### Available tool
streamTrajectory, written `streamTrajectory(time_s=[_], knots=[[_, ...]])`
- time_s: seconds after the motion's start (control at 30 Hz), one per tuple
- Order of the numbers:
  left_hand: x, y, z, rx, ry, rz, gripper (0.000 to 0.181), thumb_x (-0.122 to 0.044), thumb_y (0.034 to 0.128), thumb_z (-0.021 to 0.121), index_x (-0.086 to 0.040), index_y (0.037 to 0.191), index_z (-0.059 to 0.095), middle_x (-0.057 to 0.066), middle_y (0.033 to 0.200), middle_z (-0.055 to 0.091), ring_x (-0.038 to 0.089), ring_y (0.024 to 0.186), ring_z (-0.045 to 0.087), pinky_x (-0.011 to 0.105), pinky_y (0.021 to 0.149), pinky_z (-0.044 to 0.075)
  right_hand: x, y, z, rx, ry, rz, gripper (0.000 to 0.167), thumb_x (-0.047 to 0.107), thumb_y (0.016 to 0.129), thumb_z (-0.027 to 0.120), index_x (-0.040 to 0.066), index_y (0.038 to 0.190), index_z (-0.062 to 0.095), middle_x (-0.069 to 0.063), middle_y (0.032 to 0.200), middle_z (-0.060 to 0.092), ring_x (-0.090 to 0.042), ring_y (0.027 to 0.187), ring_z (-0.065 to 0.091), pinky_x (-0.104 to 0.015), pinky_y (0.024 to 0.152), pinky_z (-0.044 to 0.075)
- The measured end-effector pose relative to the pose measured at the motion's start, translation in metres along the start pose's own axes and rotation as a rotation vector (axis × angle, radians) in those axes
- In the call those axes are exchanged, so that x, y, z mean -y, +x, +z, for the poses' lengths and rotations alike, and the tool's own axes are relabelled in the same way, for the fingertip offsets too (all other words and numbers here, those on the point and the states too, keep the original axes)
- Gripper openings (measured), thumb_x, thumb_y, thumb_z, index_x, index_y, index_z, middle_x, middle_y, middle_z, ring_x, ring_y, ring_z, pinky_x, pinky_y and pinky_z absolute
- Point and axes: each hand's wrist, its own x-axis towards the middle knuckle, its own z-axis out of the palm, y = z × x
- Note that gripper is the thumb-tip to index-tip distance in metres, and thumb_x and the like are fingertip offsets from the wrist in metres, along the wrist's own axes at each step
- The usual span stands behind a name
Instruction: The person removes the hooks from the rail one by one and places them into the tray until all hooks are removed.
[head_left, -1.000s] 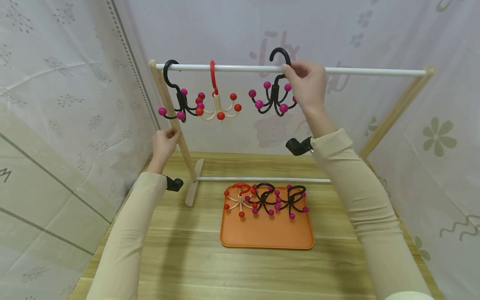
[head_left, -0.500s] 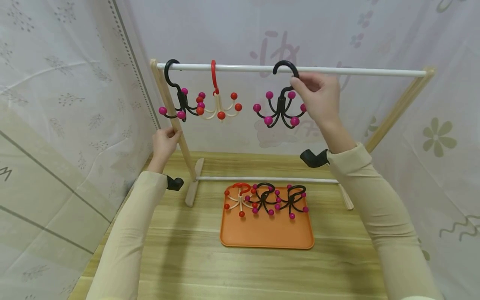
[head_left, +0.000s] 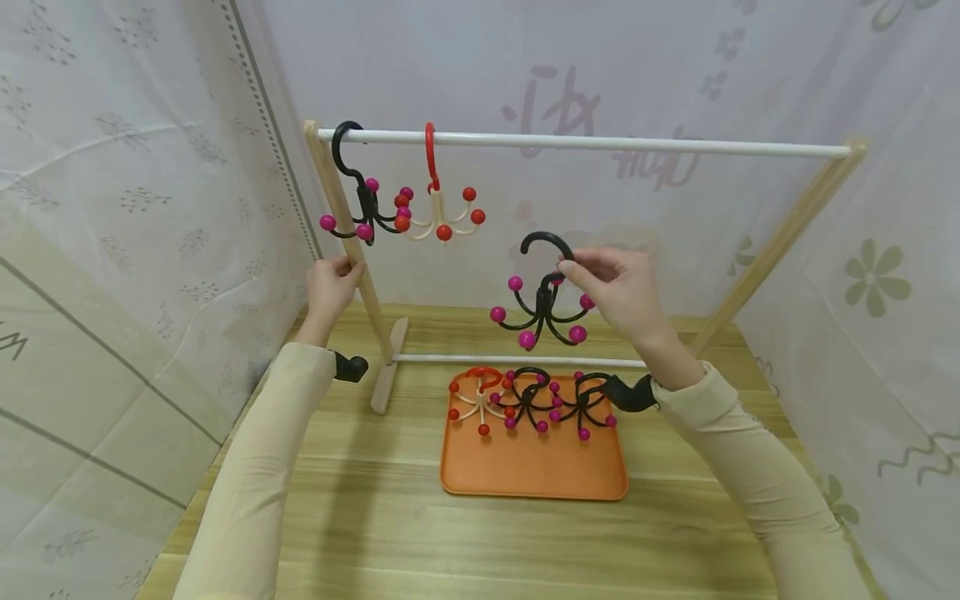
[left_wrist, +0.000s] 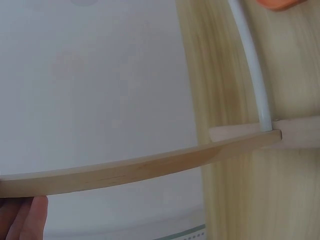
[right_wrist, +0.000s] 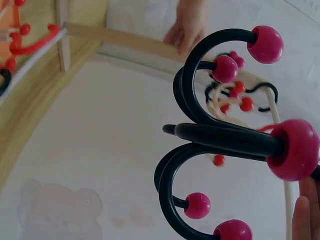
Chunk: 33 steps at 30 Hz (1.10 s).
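My right hand (head_left: 618, 287) pinches the hook of a black multi-arm hanger (head_left: 543, 308) with pink balls. This hanger is below the rack's white top rail (head_left: 600, 143), apart from it, and fills much of the right wrist view. With its thumb and fingers, my left hand (head_left: 332, 292) grips the rack's left wooden post (head_left: 369, 304); the left wrist view shows fingertips (left_wrist: 36, 215) against that post. On the rail's left end hang a black hanger with pink balls (head_left: 366, 200) and a cream hanger with a red hook (head_left: 437, 208).
An orange tray (head_left: 532, 471) on the wooden table (head_left: 480, 550) holds a cream-and-red hanger (head_left: 482, 404) and two black-and-pink ones, the middle one (head_left: 527, 396) and the right one (head_left: 583, 404). A lower white bar (head_left: 427, 358) runs behind it. Patterned curtains (head_left: 862, 333) surround the table.
My right hand has come down from the top rail with the black hanger, which was near the rail a second ago. My left hand stays on the post.
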Motion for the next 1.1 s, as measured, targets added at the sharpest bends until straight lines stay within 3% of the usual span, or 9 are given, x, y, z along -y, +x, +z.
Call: streamTrajectory(time_s=[0.13, 0.37, 0.47, 0.73, 0.87, 1.1], knots=[[0.000, 0.000, 0.001, -0.009, 0.007, -0.004, 0.028, -0.020, 0.0889, 0.052, 0.004, 0.092, 0.065, 0.019, 0.088, 0.064, 0.027, 0.076, 0.060, 0.024, 0.056, 0.039, -0.020, -0.025, 0.011, 0.035, 0.012, 0.060, 0.018, 0.006, 0.080, 0.064, -0.008, 0.091, 0.065, -0.012, 0.084, 0.066, -0.016, 0.076, 0.062, -0.027, 0.069, 0.047], [0.001, 0.001, 0.002, -0.012, -0.003, -0.009, 0.027, -0.020, 0.0884, 0.053, 0.005, 0.092, 0.065, 0.020, 0.088, 0.064, 0.028, 0.076, 0.060, 0.026, 0.058, 0.041, -0.017, -0.070, 0.038, 0.086, -0.023, 0.203, 0.015, 0.000, 0.079, 0.063, -0.008, 0.092, 0.064, -0.017, 0.084, 0.065, -0.021, 0.076, 0.062, -0.030, 0.068, 0.048], [0.001, 0.001, 0.002, -0.014, -0.008, -0.007, 0.028, -0.020, 0.0884, 0.053, 0.005, 0.091, 0.066, 0.020, 0.087, 0.064, 0.029, 0.076, 0.060, 0.025, 0.057, 0.041, -0.025, -0.086, 0.047, 0.106, 0.001, 0.229, 0.014, 0.000, 0.080, 0.063, -0.006, 0.092, 0.065, -0.015, 0.084, 0.065, -0.021, 0.076, 0.062, -0.032, 0.068, 0.048], [0.000, 0.001, 0.001, -0.008, -0.009, -0.024, 0.028, -0.020, 0.0884, 0.053, 0.005, 0.091, 0.065, 0.019, 0.088, 0.064, 0.029, 0.077, 0.060, 0.025, 0.058, 0.041, -0.045, -0.121, 0.069, 0.074, 0.024, 0.213, 0.014, -0.005, 0.077, 0.063, -0.008, 0.091, 0.064, -0.016, 0.082, 0.065, -0.019, 0.073, 0.061, -0.029, 0.059, 0.048], [-0.002, 0.001, 0.001, -0.006, -0.012, -0.021, 0.028, -0.019, 0.0883, 0.053, 0.005, 0.093, 0.065, 0.021, 0.088, 0.064, 0.030, 0.077, 0.060, 0.027, 0.059, 0.042, -0.056, -0.135, 0.079, 0.054, 0.043, 0.158, 0.013, -0.006, 0.077, 0.063, -0.009, 0.090, 0.064, -0.016, 0.081, 0.064, -0.020, 0.073, 0.061, -0.032, 0.058, 0.048], [-0.001, 0.001, 0.002, -0.004, -0.014, -0.017, 0.028, -0.018, 0.0886, 0.053, 0.006, 0.094, 0.065, 0.021, 0.088, 0.063, 0.030, 0.077, 0.060, 0.028, 0.060, 0.043, -0.074, -0.152, 0.093, 0.016, 0.046, 0.144, 0.014, -0.006, 0.076, 0.064, -0.009, 0.090, 0.064, -0.016, 0.081, 0.064, -0.017, 0.073, 0.061, -0.028, 0.060, 0.048]])
